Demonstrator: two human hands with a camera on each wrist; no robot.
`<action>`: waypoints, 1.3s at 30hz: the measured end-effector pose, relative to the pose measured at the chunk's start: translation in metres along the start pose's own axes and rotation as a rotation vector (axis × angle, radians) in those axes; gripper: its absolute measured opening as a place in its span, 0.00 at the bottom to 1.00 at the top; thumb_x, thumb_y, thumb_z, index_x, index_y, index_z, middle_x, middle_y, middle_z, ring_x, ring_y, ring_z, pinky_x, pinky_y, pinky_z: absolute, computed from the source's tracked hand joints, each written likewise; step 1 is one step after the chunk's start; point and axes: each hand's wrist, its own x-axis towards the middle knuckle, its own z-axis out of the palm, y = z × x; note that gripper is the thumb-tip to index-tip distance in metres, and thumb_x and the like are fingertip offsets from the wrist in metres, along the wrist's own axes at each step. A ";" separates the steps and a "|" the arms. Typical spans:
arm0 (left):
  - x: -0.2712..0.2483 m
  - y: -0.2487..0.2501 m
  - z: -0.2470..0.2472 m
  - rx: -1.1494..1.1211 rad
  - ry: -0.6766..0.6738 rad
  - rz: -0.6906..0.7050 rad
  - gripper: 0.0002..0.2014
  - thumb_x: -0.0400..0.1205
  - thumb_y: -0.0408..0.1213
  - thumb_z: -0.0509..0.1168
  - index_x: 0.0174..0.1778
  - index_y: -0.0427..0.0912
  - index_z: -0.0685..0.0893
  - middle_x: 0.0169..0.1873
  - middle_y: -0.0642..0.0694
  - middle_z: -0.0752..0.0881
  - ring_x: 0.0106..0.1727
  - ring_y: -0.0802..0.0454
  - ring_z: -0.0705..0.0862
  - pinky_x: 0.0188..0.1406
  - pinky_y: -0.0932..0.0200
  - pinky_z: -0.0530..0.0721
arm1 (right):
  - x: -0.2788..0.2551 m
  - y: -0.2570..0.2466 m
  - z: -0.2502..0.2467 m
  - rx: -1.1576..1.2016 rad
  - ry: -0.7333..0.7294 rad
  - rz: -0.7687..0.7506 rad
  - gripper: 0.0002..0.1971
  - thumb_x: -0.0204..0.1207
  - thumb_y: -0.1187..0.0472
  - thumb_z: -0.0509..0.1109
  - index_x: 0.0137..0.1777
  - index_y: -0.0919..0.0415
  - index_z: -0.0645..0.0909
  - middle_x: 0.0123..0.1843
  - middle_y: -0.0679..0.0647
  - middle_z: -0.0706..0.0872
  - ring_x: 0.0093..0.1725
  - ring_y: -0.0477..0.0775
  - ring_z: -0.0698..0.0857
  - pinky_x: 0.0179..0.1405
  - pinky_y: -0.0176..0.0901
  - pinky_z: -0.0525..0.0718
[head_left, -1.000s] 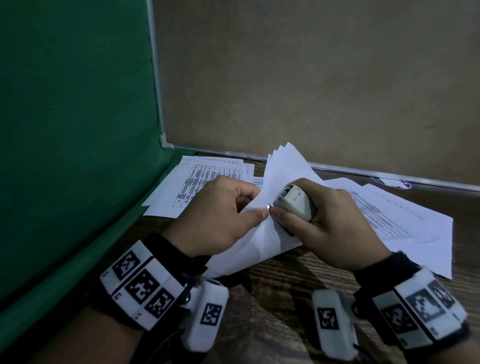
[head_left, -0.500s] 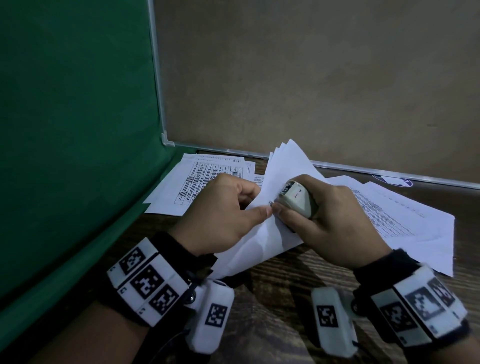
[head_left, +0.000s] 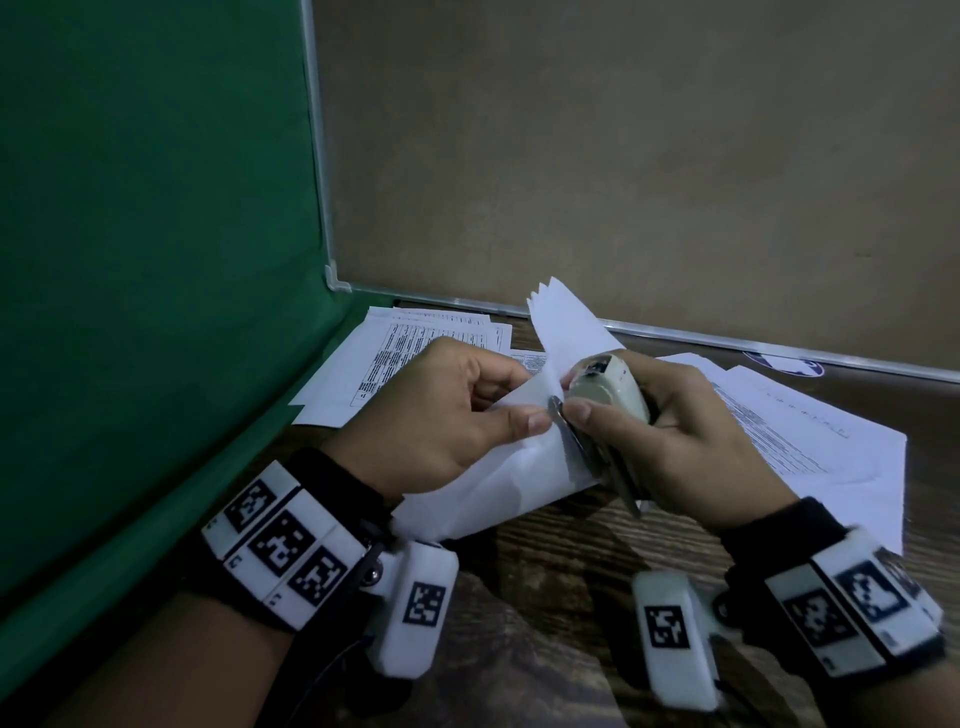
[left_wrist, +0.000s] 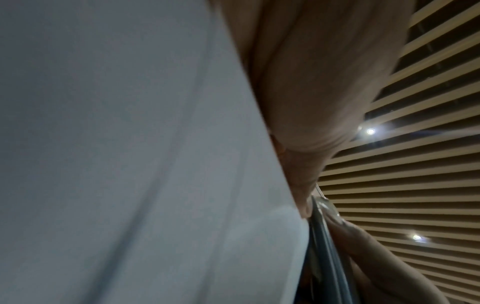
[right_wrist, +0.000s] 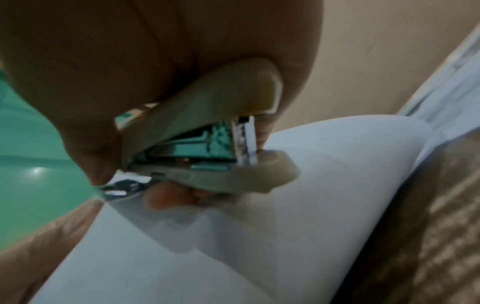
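Note:
A small beige stapler (head_left: 608, 395) sits in my right hand (head_left: 675, 441), thumb on its near side and fingers curled behind it. In the right wrist view the stapler (right_wrist: 207, 144) shows its metal magazine, with its base lying against the paper. My left hand (head_left: 457, 415) pinches a bent stack of white sheets (head_left: 519, 467) at its edge, thumb on top, right beside the stapler's metal tip. The sheets (left_wrist: 130, 164) fill the left wrist view. The stack's far corner (head_left: 561, 317) fans upward. Both hands hover above the dark wooden desk (head_left: 545, 571).
Printed pages (head_left: 410, 353) lie on the desk at the back left, and more sheets (head_left: 810, 431) spread out at the right. A green fabric panel (head_left: 156, 260) stands on the left. A tan board (head_left: 623, 156) with a metal frame closes the back.
Both hands stay joined at the paper's edge; the stapler has tilted a little and its metal base now shows below my right thumb. The view has shifted slightly.

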 end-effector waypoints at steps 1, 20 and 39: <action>-0.001 0.000 -0.001 0.003 -0.004 -0.002 0.02 0.81 0.32 0.77 0.44 0.42 0.94 0.40 0.42 0.95 0.41 0.52 0.89 0.42 0.49 0.87 | 0.000 0.002 0.001 0.069 -0.008 0.021 0.15 0.78 0.50 0.77 0.46 0.64 0.86 0.33 0.51 0.84 0.33 0.47 0.81 0.32 0.42 0.79; 0.001 0.002 0.010 -0.004 0.137 -0.028 0.18 0.78 0.28 0.77 0.64 0.40 0.92 0.54 0.50 0.95 0.55 0.49 0.94 0.63 0.39 0.91 | 0.000 -0.002 -0.001 -0.431 0.121 -0.119 0.11 0.77 0.44 0.74 0.45 0.50 0.85 0.36 0.46 0.88 0.36 0.50 0.85 0.36 0.53 0.82; 0.000 0.003 0.014 -0.075 0.203 -0.120 0.17 0.78 0.23 0.77 0.63 0.36 0.92 0.51 0.43 0.96 0.53 0.44 0.95 0.61 0.41 0.92 | 0.000 -0.006 0.003 -0.553 0.128 -0.170 0.12 0.77 0.44 0.73 0.47 0.52 0.85 0.35 0.45 0.86 0.33 0.46 0.79 0.33 0.36 0.73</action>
